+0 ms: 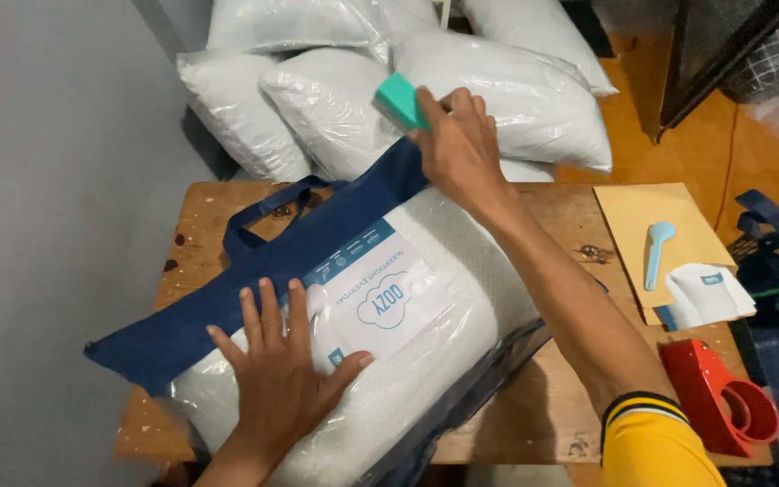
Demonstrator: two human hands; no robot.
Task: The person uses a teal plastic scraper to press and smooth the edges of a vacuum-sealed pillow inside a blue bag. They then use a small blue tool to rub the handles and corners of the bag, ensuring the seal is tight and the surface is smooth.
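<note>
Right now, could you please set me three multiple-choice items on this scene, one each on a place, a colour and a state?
1. Where does the red tape dispenser lie?
A. on the table's near right corner
B. on top of the bagged pillow
C. on the floor by the wall

2. What colour is the block in the right hand?
A. red
B. teal
C. yellow

3. How is the left hand placed?
A. closed round the bag's handle
B. lifted clear of everything
C. flat, fingers spread, on the bagged pillow

Answers: 1 A, it sits on the wooden table beside the yellow sleeve. 2 B, the block at the fingertips is teal. 3 C, the palm presses the clear plastic front, beside the white label.
</note>
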